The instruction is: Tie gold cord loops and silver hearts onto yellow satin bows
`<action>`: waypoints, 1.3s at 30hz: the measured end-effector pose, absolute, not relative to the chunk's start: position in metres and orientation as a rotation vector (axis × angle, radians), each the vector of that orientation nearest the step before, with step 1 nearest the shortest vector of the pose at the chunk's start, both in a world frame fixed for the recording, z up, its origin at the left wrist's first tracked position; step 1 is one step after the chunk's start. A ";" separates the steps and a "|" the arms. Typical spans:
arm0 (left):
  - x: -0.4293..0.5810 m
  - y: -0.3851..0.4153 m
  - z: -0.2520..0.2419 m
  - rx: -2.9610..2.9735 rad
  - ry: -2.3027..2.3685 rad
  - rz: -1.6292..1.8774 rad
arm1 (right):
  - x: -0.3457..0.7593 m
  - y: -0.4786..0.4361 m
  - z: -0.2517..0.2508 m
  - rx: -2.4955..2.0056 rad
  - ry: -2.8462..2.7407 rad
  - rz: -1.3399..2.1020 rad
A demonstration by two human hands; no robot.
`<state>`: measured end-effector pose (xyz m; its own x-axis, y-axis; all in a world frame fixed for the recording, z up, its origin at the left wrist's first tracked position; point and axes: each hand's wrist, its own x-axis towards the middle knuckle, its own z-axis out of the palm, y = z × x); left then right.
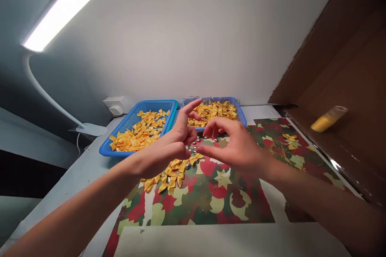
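Observation:
My left hand (177, 136) hovers over the middle of the work surface, index finger stretched out and the other fingers partly curled, with nothing visible in it. Facing it, my right hand (237, 146) has its thumb and bent fingers apart, and no held thing shows between them. Small silver bells (193, 150) lie scattered beneath and between both hands. A loose pile of yellow ribbon bows (171, 174) is on the patterned sheet just below my left hand. Part of the bells is hidden by my fingers.
A blue basket (104, 150) at left holds yellow bows. Behind my hands, another blue basket (243, 120) holds bows with gold ties. A few bows (290, 137) lie at right near a cardboard wall (340, 56) and a yellow-filled tube (327, 120). A lamp (48, 92) stands left.

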<state>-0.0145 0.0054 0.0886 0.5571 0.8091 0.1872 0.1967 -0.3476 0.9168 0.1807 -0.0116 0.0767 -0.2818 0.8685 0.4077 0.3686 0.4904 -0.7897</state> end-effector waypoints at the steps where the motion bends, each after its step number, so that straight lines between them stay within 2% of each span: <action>1: -0.012 0.005 0.084 1.871 0.793 0.749 | 0.181 -0.014 0.070 -1.050 -1.847 0.734; 5: -0.004 0.005 0.069 1.997 0.712 0.629 | 0.174 -0.021 0.052 -1.007 -1.768 0.637; 9: 0.004 0.001 0.056 2.195 0.681 0.697 | 0.166 -0.022 0.041 -0.980 -1.729 0.542; 18: 0.013 -0.005 0.031 2.396 0.729 0.821 | 0.167 -0.017 0.021 -1.073 -1.648 0.703; 21: 0.009 -0.006 0.027 2.244 0.773 0.752 | 0.173 -0.015 0.016 -1.079 -1.643 0.806; 29: 0.004 0.010 -0.006 1.287 0.632 0.642 | 0.194 -0.011 0.013 -1.048 -1.555 1.014; 34: 0.009 0.007 -0.013 1.151 0.554 0.451 | 0.207 -0.007 0.009 -1.026 -1.472 1.128; 39: 0.021 -0.005 -0.017 1.183 0.763 0.605 | 0.216 -0.008 -0.001 -1.043 -1.390 1.221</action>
